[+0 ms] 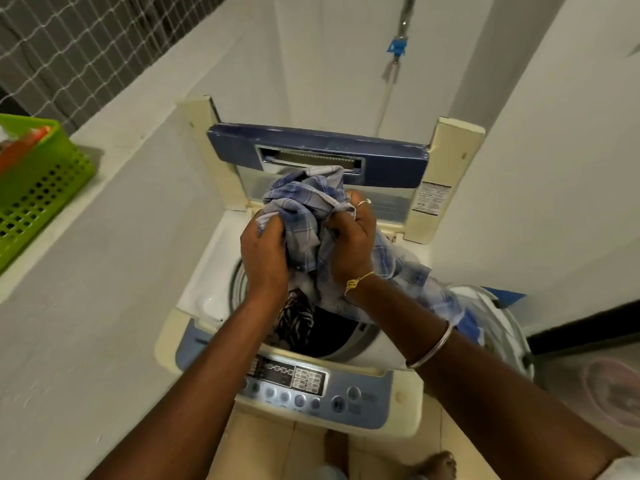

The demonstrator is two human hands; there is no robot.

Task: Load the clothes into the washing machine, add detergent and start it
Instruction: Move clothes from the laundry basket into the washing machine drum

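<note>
**Desk:** What does the head view give you?

**Me:** I see two hands up over the open washing machine [206, 268]. They hold a blue checked shirt [304, 199] between them.

**Desk:** How are the fingers?

**Me:** The left hand [265, 252] has its fingers [270, 226] curled tight into the left side of the shirt. The right hand [353, 242] has its fingers [337, 225] dug into the right side. Both are grasping the cloth. I see a ring on the right hand, and a yellow thread and a thin bangle on that arm.

**Desk:** Where is the shirt?

**Me:** The bunched part is up in the air, above the round hole of the machine and in front of the raised lid [318, 147]. The rest hangs down past the right wrist and trails off to the right, over the machine's edge, toward a white bin [502, 317] just beside it. I cannot tell if it reaches inside the bin.

**Desk:** Is anything in the machine?

**Me:** Yes. A black and white striped cloth [298, 318] lies inside, under the hands, with something dark next to it.

**Desk:** What else?

**Me:** The button panel [287, 379] is on the near edge. A green basket [38, 192] sits on a ledge at the left, well apart from the machine. A hose with a blue clip [398, 48] runs down the wall behind the lid.
</note>
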